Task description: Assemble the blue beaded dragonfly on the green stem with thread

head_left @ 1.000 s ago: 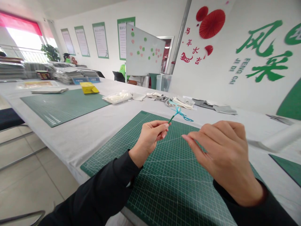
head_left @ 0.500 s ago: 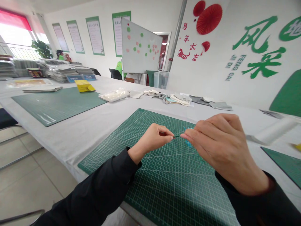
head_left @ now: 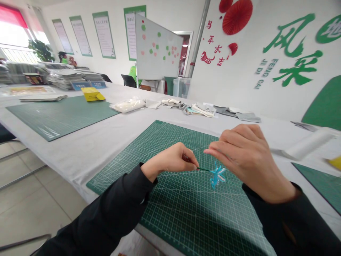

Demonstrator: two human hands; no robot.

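Note:
My left hand (head_left: 173, 158) is closed in a pinch on the thin dark green stem (head_left: 204, 169) of a small blue flower-like piece (head_left: 218, 176). The stem runs to the right, and the blue piece at its tip has loops and a whitish beaded part. My right hand (head_left: 246, 158) hovers just above it, thumb and fingers pressed together. Whether anything fine is between those fingertips I cannot make out. Beneath both hands lies a green gridded cutting mat (head_left: 191, 209).
Another cutting mat (head_left: 64, 117) with a yellow packet (head_left: 92, 94) is at left. Further back lie a plastic bag (head_left: 128, 105), fabric scraps (head_left: 199, 109) and stacked packages (head_left: 62, 78). A white roll (head_left: 309, 144) is at right. Other people sit far behind.
My right hand has let go of the dark green stem and risen off it. The stem and blue piece have come lower and into clearer view, held by my left hand.

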